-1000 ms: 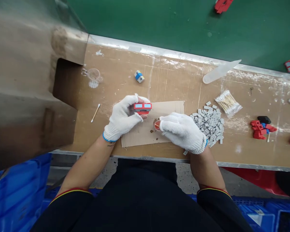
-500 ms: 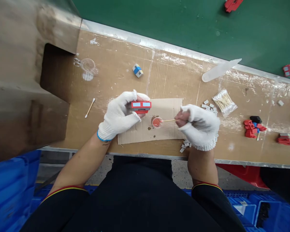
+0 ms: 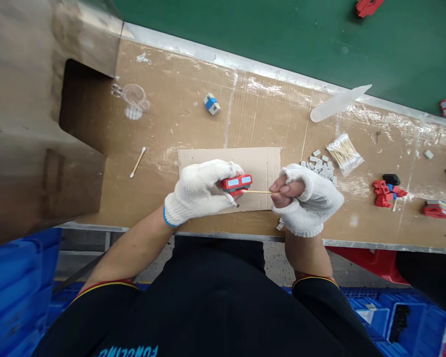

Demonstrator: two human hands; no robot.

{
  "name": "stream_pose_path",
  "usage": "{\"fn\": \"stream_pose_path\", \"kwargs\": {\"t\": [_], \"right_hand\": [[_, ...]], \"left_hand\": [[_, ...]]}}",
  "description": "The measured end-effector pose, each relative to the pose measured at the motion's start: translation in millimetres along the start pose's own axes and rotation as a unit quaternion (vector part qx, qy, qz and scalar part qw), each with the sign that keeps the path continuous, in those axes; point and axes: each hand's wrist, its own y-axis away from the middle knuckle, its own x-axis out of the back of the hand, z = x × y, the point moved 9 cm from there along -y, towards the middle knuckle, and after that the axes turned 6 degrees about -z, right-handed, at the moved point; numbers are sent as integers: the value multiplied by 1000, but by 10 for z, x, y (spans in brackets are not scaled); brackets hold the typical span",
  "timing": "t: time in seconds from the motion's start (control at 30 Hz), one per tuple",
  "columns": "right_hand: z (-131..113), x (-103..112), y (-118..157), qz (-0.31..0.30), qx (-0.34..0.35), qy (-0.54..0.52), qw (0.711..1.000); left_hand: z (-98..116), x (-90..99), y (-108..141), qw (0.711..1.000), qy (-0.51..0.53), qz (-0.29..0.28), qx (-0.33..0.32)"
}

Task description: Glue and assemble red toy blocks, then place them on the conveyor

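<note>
My left hand (image 3: 204, 191), in a white glove with bare fingertips, is closed around a small red toy part (image 3: 237, 183) with two light-blue windows and a grey strip below them. My gloved right hand (image 3: 306, 198) pinches a cotton swab (image 3: 260, 192) by its stick. The swab's reddish tip meets the lower edge of the red part, or lies just in front of it. Under both lies a cardboard sheet (image 3: 262, 163). The small cup of red liquid is hidden behind my left hand and the part.
Grey pieces (image 3: 321, 166) and a bag of cotton swabs (image 3: 345, 153) lie right, with red parts (image 3: 384, 193) beyond. A blue-and-grey block (image 3: 211, 104), a clear plastic cup (image 3: 134, 94) and a loose swab (image 3: 137, 162) lie further left. A metal housing (image 3: 85, 163) borders the left side.
My left hand has brought the red part right and toward me, over the cup, and tilted it. The swab has come out of the red liquid and is now at the part.
</note>
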Motion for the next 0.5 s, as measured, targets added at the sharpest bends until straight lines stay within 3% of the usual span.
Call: {"fn": "stream_pose_path", "kwargs": {"t": [0.17,0.33,0.5], "right_hand": [[59,-53,-1,-36,-30,11,999],[51,-86,-7,-48,-26,11,998],[137,-158,53,-96,-55,36,993]], "left_hand": [[-1,17,7,1000,3,10,13],[119,-8,25,997,-61,-4,-40],[92,-37,49,995,-81,-15,-50]]}}
